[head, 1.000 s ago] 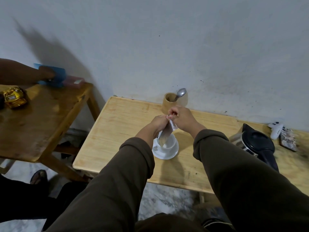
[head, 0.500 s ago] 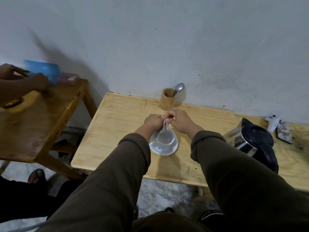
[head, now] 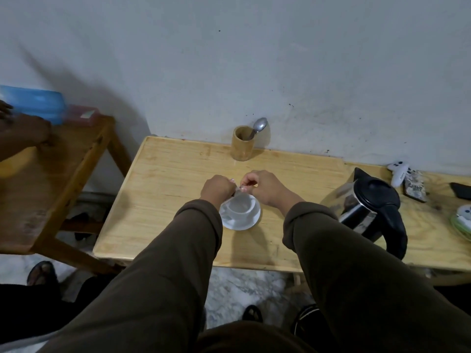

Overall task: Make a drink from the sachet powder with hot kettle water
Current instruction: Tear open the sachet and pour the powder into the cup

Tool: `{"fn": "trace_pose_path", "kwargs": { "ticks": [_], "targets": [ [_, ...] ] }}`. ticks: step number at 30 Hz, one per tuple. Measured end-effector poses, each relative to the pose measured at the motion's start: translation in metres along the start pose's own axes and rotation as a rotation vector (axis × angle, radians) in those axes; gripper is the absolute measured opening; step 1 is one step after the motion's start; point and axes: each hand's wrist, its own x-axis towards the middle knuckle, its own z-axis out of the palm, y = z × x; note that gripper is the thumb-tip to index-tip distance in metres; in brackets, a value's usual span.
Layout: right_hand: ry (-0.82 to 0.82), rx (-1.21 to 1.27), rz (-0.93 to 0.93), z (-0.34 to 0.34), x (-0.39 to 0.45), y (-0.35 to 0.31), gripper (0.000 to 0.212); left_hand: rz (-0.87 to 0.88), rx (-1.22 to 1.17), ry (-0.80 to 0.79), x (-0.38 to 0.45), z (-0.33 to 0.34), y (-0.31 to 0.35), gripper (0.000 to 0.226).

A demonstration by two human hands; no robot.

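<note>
A white cup (head: pixel 239 206) stands on a white saucer (head: pixel 251 222) in the middle of the light wooden table (head: pixel 165 179). Right above the cup's far rim, my left hand (head: pixel 216 188) and my right hand (head: pixel 262 186) pinch the top of a small silvery sachet (head: pixel 238 193) between them. The sachet hangs down over the cup and is mostly hidden by my fingers. A steel kettle (head: pixel 367 212) with a black lid and handle stands to the right of the cup. A spoon (head: pixel 258 127) leans in a wooden holder (head: pixel 242 143) by the wall.
A white game controller (head: pixel 397 171), a patterned pouch (head: pixel 415 184) and a dark phone (head: pixel 461 191) lie at the far right. On a darker table (head: pixel 51 179) to the left, another person's hand (head: pixel 23 131) rests by a blue box (head: pixel 38 103).
My hands have lowered the sachet from a tilted hold above the cup to close over its rim. The view has tilted, so the table sits higher. The other person's hands have shifted.
</note>
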Motion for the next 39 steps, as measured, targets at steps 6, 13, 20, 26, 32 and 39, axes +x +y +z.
{"fn": "trace_pose_path", "kwargs": {
  "ticks": [6,13,20,26,32,39],
  "targets": [
    [-0.028,0.036,0.023,-0.004,-0.007,0.007,0.009,0.03,0.167,0.006,0.001,0.005,-0.001,0.037],
    [-0.021,0.104,0.144,-0.001,-0.011,0.015,0.016,-0.006,0.142,0.031,0.006,0.013,-0.01,0.039],
    [-0.052,0.029,0.113,0.017,-0.018,0.025,0.02,-0.045,0.22,-0.035,0.008,0.008,-0.008,0.026],
    [0.024,-0.065,0.096,0.028,-0.011,0.031,0.022,-0.105,0.354,-0.154,0.013,0.002,0.002,0.022],
    [0.013,-0.027,0.08,0.027,-0.011,0.032,0.032,-0.136,0.429,-0.273,0.012,-0.006,0.012,0.033],
    [0.13,-0.07,0.108,0.031,-0.006,0.04,0.013,-0.237,-0.038,-0.344,0.014,-0.008,0.019,0.034]
  ]
}}
